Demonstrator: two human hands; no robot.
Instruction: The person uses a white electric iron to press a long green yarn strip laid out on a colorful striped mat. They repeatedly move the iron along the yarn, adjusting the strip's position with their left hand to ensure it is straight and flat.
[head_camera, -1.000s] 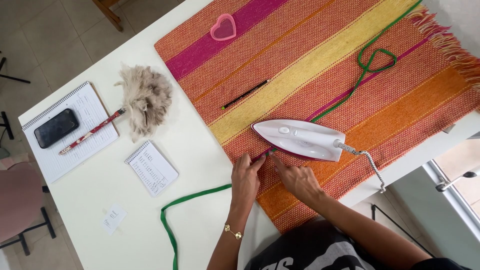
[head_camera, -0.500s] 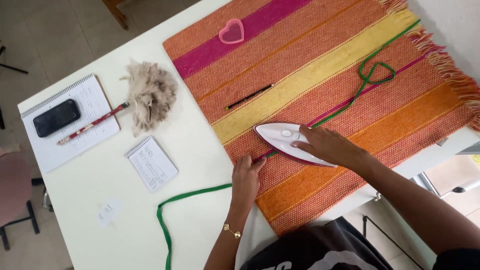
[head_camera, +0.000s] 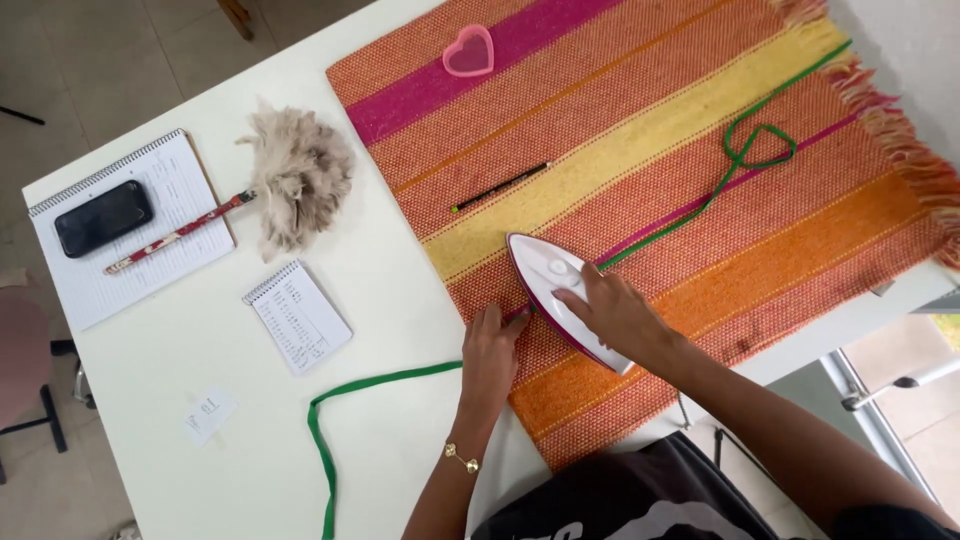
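Observation:
A white iron with a dark red rim (head_camera: 553, 283) rests flat on a striped orange, yellow and pink woven mat (head_camera: 700, 180). My right hand (head_camera: 615, 315) grips its handle. A long green ribbon (head_camera: 370, 385) runs from the white table (head_camera: 200, 470) across the mat, passes under the iron and loops near the far right. My left hand (head_camera: 488, 352) presses flat on the ribbon at the mat's near-left edge, just left of the iron's tip. A gold bracelet sits on that wrist.
A pink heart-shaped dish (head_camera: 468, 52) and a black pencil (head_camera: 500, 187) lie on the mat. On the table are a feather duster (head_camera: 290, 175), a small spiral notepad (head_camera: 298, 315), a large notebook (head_camera: 130, 235) with a black phone (head_camera: 102, 217), and a paper slip (head_camera: 208, 412).
My right hand left the ribbon and took the iron's handle. The iron turned and slid left along the ribbon toward my left hand.

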